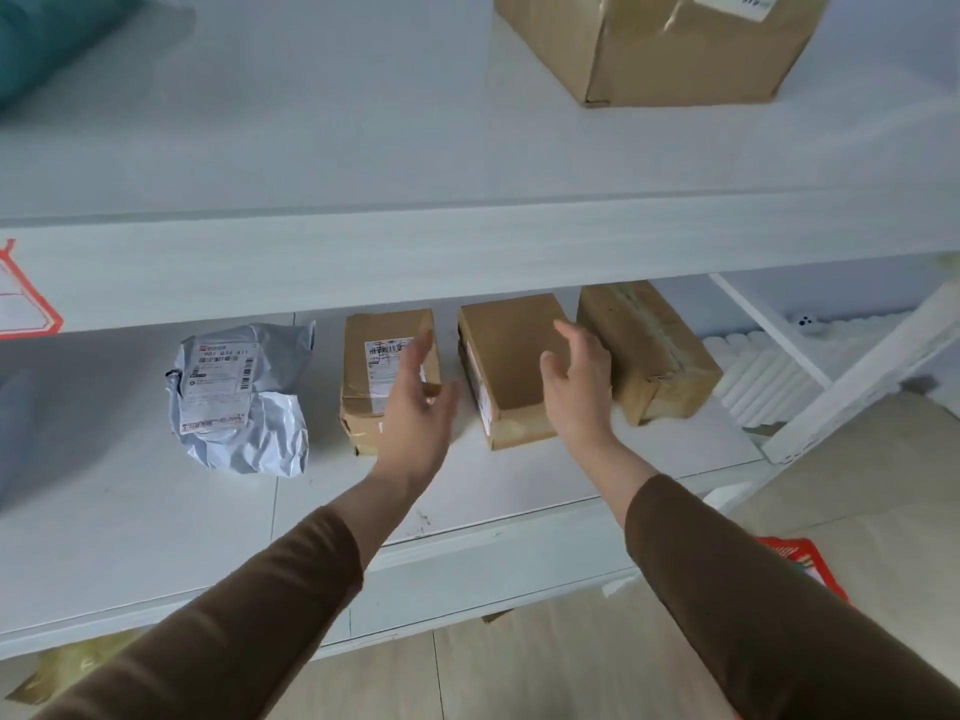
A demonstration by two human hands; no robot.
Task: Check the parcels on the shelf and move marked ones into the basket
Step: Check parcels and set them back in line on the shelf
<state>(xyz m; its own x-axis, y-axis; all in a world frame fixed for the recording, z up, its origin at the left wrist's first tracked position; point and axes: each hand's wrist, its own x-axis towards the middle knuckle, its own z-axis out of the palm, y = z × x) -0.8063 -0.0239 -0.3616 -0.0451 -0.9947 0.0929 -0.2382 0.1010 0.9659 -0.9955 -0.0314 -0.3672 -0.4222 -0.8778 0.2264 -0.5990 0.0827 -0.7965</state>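
my left hand and my right hand both reach over the front edge of the lower shelf, palms turned toward each other. both hands are released: fingers straight or only loosely bent, grasping nothing. both sleeves are brown.

four parcels lie in a row on the lower shelf, set back from its front edge.
- grey poly-bag parcel: furthest toward the left end of the row, crumpled, white printed label with barcodes facing up.
- left box: brown carton with a white label on its top face. my left hand is in front of its right side; i cannot tell whether the fingers touch it.
- middle box: brown carton, plain top, a label on its left side face. it sits between my two hands. my right hand overlaps its right edge; contact cannot be confirmed.
- right box: brown carton with tape along the top, nearest the right end of the shelf, just beside the middle box and partly behind my right hand.

on the upper shelf, a larger carton stands toward the right, with a white label at its top. a teal item is at the far left corner, cut off by the frame.

a red-bordered sticker is on the front face of the upper shelf at its left end. a red item lies on the floor below the right end of the lower shelf.
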